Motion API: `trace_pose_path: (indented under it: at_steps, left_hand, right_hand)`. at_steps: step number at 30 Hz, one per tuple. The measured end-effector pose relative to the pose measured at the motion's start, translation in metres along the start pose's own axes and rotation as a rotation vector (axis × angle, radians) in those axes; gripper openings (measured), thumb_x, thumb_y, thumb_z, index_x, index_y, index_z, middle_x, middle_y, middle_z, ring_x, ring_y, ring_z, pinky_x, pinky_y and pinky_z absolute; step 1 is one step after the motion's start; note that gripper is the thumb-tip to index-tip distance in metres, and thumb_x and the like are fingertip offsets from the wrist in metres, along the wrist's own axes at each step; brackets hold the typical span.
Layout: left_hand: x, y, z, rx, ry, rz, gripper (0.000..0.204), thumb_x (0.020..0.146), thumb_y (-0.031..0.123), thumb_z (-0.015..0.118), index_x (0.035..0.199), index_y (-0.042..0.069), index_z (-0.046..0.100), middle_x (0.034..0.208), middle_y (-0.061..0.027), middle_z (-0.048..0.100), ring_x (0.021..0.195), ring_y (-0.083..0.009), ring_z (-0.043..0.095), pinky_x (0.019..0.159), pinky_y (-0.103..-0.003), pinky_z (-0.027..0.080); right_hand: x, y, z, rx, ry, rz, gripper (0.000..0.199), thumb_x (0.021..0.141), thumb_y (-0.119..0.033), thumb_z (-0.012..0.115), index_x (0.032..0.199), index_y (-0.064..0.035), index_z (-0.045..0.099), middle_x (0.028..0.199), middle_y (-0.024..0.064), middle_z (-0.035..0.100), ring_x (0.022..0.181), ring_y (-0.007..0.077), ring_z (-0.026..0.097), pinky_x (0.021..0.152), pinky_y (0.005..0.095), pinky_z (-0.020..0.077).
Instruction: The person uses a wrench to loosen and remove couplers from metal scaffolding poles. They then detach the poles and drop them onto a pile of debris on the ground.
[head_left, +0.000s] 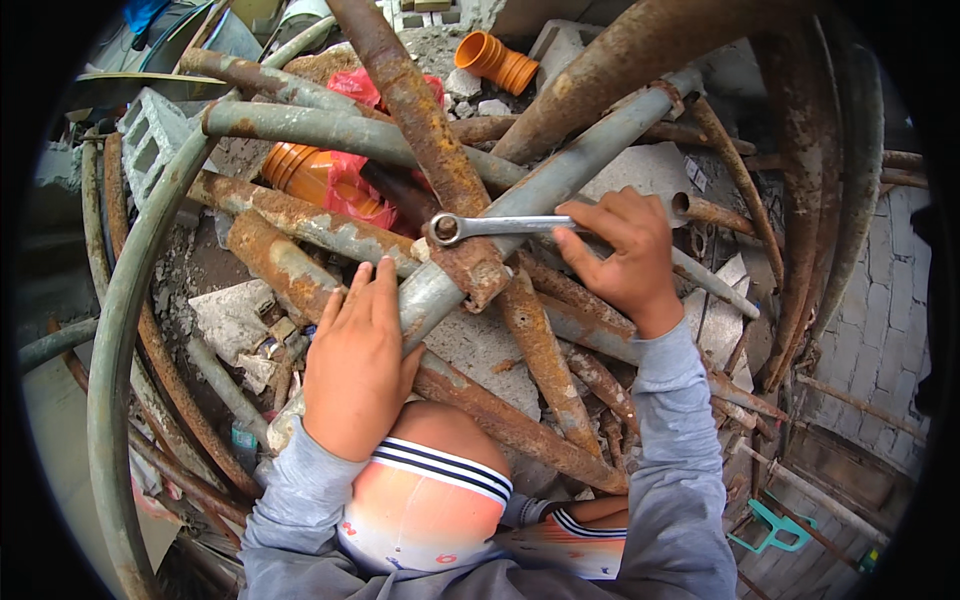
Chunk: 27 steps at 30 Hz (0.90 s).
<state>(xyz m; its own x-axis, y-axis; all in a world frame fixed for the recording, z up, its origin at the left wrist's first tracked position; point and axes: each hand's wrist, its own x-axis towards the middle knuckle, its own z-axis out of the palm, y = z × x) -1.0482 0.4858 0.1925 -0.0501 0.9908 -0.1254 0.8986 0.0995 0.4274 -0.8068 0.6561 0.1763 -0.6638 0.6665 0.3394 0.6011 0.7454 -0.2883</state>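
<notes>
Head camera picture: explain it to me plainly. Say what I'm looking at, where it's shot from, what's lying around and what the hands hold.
There is no machine here: a person works with two bare hands. The one picture comes from a wide-angle camera on the person's head, looking down, so straight edges bend near the rim and the grey-sleeved forearms enter from below.

Below lies a tangled heap of rusty pipes and bars, with broken grey slabs, orange plastic pipe fittings and a bit of red plastic sheet among them.

The right hand holds a shiny metal wrench by its handle; the ring end sits on a rusty clamp where pipes cross. The left hand presses flat on a grey pipe that runs through that clamp. The person's knee, in striped clothing, shows between the arms.
</notes>
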Motion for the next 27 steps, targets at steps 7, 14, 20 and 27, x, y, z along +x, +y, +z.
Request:
trace_pose_path:
  at_steps: [7, 14, 20, 27]
  left_hand:
    - [0.004, -0.011, -0.002, -0.116, 0.020, 0.175, 0.064, 0.069, 0.005, 0.073, 0.126, -0.009, 0.049, 0.101, -0.0284, 0.061, 0.094, -0.0483, 0.058, 0.086, -0.050, 0.048]
    - [-0.039, -0.027, -0.020, -0.159, -0.095, 0.060, 0.067, 0.066, 0.005, 0.076, 0.126, -0.013, 0.051, 0.103, -0.0311, 0.064, 0.092, -0.0486, 0.064, 0.082, -0.047, 0.052]
    - [-0.046, -0.027, -0.025, -0.096, -0.041, 0.123, 0.068, 0.068, 0.006, 0.077, 0.128, -0.011, 0.050, 0.107, -0.0306, 0.064, 0.096, -0.0485, 0.062, 0.085, -0.048, 0.051]
    - [-0.064, -0.020, -0.036, 0.240, -0.101, -0.147, 0.048, 0.067, 0.023, 0.081, 0.102, -0.002, 0.060, 0.083, -0.0274, 0.066, 0.079, -0.0482, 0.063, 0.072, -0.053, 0.051]
  right_hand:
    - [0.014, 0.016, -0.010, -0.040, 0.120, -0.117, 0.042, 0.076, -0.048, 0.078, 0.067, -0.0114, 0.060, 0.065, 0.0030, 0.056, 0.065, 0.0228, 0.055, 0.064, 0.0375, 0.0398]
    - [0.021, 0.003, 0.016, -0.008, 0.014, -0.253, 0.051, 0.079, -0.063, 0.068, 0.070, -0.0124, 0.062, 0.069, 0.0025, 0.060, 0.073, 0.0216, 0.058, 0.074, 0.0367, 0.0404]
    - [0.050, 0.028, 0.049, 0.058, 0.016, -0.350, 0.074, 0.078, -0.079, 0.054, 0.072, -0.0069, 0.066, 0.077, 0.0099, 0.065, 0.080, 0.0286, 0.065, 0.077, 0.0413, 0.0467]
    - [0.038, 0.018, 0.056, 0.088, -0.091, -0.122, 0.062, 0.083, -0.068, 0.059, 0.065, -0.0096, 0.063, 0.069, 0.0143, 0.066, 0.069, 0.0367, 0.068, 0.061, 0.0470, 0.0540]
